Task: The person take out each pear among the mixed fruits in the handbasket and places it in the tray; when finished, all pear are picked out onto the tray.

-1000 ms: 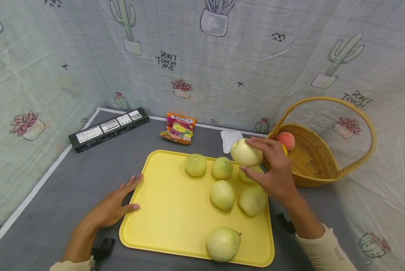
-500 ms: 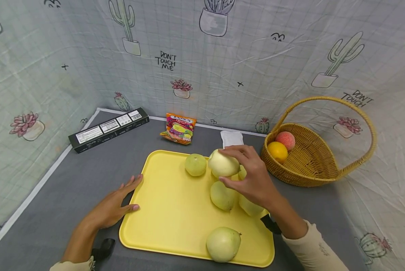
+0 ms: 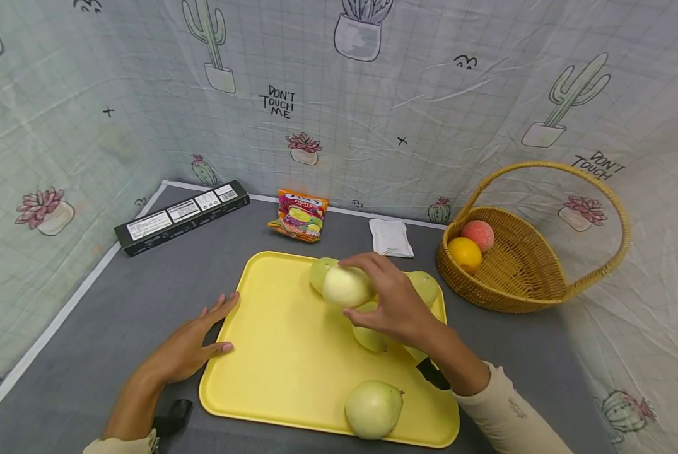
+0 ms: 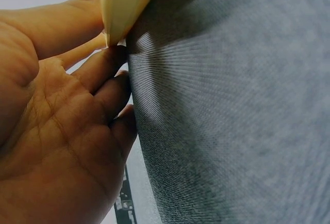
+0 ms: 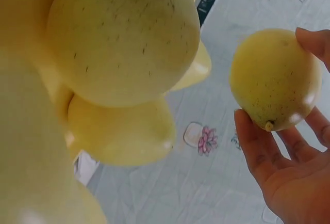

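My right hand (image 3: pixel 398 301) grips a pale yellow-green pear (image 3: pixel 345 289) between thumb and fingers above the tray; in the right wrist view this pear (image 5: pixel 276 79) shows its stem. Behind it, partly covered, lies another pear (image 3: pixel 318 272). More pears rest on the yellow tray (image 3: pixel 282 372): one (image 3: pixel 424 287) at the back right, one (image 3: pixel 371 339) partly under my hand, and one (image 3: pixel 374 410) near the front edge. My left hand (image 3: pixel 182 353) touches the tray's left rim with extended thumb and fingers; the left wrist view shows them at the tray edge (image 4: pixel 121 7).
A wicker basket (image 3: pixel 520 252) with a tall handle stands at right, holding an orange (image 3: pixel 465 254) and a peach-like fruit (image 3: pixel 478 235). Along the back lie a long black box (image 3: pixel 182 217), an orange snack packet (image 3: pixel 300 215) and a white packet (image 3: pixel 391 238).
My right hand has carried the pear left across the back of the tray, from the basket side. My left hand stays at the rim.
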Tool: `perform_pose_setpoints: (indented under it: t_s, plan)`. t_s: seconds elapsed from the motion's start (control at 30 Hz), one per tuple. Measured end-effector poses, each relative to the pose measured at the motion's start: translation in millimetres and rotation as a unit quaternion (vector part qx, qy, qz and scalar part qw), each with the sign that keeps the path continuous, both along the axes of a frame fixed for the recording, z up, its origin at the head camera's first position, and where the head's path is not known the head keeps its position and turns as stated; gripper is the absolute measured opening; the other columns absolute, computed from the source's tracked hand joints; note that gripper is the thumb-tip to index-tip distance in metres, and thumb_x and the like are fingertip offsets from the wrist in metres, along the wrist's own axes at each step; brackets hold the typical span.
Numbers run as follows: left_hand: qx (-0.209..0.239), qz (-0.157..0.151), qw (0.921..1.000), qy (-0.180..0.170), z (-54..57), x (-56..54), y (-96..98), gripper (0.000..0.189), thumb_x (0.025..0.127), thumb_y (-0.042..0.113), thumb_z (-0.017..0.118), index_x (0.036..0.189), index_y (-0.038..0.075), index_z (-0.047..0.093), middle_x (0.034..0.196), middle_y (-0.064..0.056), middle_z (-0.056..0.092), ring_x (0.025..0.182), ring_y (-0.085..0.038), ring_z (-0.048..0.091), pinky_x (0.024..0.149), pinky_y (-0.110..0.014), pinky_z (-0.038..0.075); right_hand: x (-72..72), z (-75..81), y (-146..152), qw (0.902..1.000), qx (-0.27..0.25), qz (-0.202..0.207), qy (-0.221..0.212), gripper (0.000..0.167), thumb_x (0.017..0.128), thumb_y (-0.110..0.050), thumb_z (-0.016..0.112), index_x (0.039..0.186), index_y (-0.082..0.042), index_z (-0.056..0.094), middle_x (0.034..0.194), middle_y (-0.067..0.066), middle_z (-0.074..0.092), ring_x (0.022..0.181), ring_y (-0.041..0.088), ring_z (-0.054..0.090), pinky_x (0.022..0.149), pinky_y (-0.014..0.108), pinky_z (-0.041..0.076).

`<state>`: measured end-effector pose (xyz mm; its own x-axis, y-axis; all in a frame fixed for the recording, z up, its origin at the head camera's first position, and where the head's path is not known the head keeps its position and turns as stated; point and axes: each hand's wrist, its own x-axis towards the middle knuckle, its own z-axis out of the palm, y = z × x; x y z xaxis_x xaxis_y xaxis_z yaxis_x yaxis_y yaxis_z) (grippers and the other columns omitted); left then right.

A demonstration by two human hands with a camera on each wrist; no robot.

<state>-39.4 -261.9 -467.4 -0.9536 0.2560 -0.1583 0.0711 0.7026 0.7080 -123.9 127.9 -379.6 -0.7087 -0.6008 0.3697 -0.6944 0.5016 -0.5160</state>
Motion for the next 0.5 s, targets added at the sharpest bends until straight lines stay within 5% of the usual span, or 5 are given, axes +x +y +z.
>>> perform_pose_setpoints:
  t_s: [0.5]
  plan:
    - [0.007,-0.004,1.0,0.004,2.3,0.1,0.4,0.098,0.091,0.023,0.082,0.171,0.019,0.025,0.176,-0.021,0.021,0.159,-0.057,0.019,0.122,-0.079,0.019,-1.4,-9.1,-19.8,0.9972,0.036,0.044,-0.049,0.064,0.079,-0.021,0.094,0.138,-0.026,0.07,0.128,0.002,0.055,0.121,0.02,0.054,0.091,0.037,0.056]
